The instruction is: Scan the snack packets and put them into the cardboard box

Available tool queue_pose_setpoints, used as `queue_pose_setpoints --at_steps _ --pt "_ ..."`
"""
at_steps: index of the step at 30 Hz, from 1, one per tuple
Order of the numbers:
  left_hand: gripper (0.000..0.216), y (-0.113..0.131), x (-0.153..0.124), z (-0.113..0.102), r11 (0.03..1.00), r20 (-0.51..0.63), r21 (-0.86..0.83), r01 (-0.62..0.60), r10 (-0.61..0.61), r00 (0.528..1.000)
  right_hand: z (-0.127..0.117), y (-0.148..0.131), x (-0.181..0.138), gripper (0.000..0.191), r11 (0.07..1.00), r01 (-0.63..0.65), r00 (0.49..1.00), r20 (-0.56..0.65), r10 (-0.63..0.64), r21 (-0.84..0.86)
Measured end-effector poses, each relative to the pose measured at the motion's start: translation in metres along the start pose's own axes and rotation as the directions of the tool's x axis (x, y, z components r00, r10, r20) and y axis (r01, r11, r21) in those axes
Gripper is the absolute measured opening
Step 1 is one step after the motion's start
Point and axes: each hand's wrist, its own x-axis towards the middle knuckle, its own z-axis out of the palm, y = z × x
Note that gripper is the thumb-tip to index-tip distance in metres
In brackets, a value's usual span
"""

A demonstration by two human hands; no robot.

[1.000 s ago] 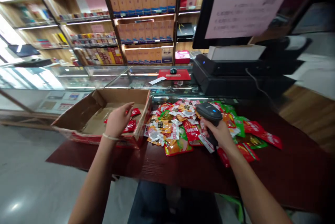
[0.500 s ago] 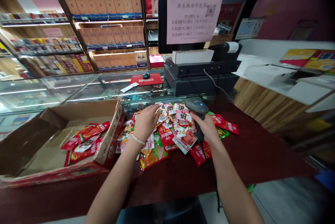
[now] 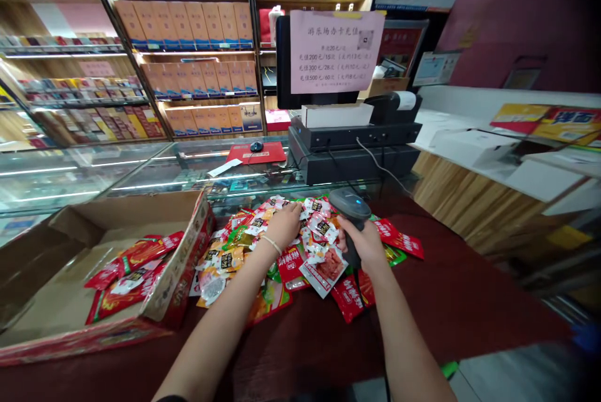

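Observation:
A dark barcode scanner with a small blue light is gripped in my right hand, fingers wrapped round its handle and its cord hanging down. My left hand rests palm down on a heap of snack packets; its fingers reach forward over them, tips partly hidden, and no packet shows held in it. Small white packets with black labels lie on top, among red and green ones. Under the scanner lies a white packet with a meat picture, beside a red packet.
An open cardboard box with several red packets inside stands at the left. Behind the heap are a monitor with a pink notice, a cash drawer, a mouse and a glass counter. The dark red counter extends right.
My left hand has moved right across the packet heap, toward the scanner. The right hand keeps hold of the scanner at about the same place. The camera view has tilted up slightly.

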Motion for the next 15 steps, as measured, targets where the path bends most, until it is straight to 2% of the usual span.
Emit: queue_pose_setpoints --at_steps 3,5,7,9,12,15 --pt "0.036 0.003 -0.008 -0.003 0.998 -0.046 -0.041 0.047 -0.048 0.998 0.002 0.001 -0.001 0.042 0.999 0.012 1.0 0.015 -0.012 -0.043" --pt "0.028 0.006 -0.017 -0.007 0.982 -0.139 -0.179 0.065 -0.091 0.986 0.002 0.003 -0.001 0.044 0.998 0.014 1.0 0.028 -0.012 -0.069" --pt "0.022 0.01 -0.028 -0.014 0.914 -0.29 -0.402 0.052 -0.181 0.94 0.003 0.005 -0.002 0.043 0.997 0.021 1.0 0.025 -0.019 -0.076" --pt "0.019 0.012 -0.041 -0.021 0.778 -0.368 -0.627 0.026 -0.326 0.871 0.005 0.006 -0.003 0.041 0.997 0.037 0.999 0.018 -0.036 -0.064" --pt "0.025 0.009 -0.061 -0.031 0.549 -0.27 -0.833 0.062 -0.503 0.821 0.012 0.006 -0.008 0.04 0.997 0.057 0.998 0.042 -0.055 -0.051" --pt "0.033 -0.002 -0.08 -0.038 0.349 -0.154 -0.933 0.086 -0.604 0.782 0.023 0.004 -0.015 0.041 0.997 0.052 0.996 0.077 -0.047 -0.06"
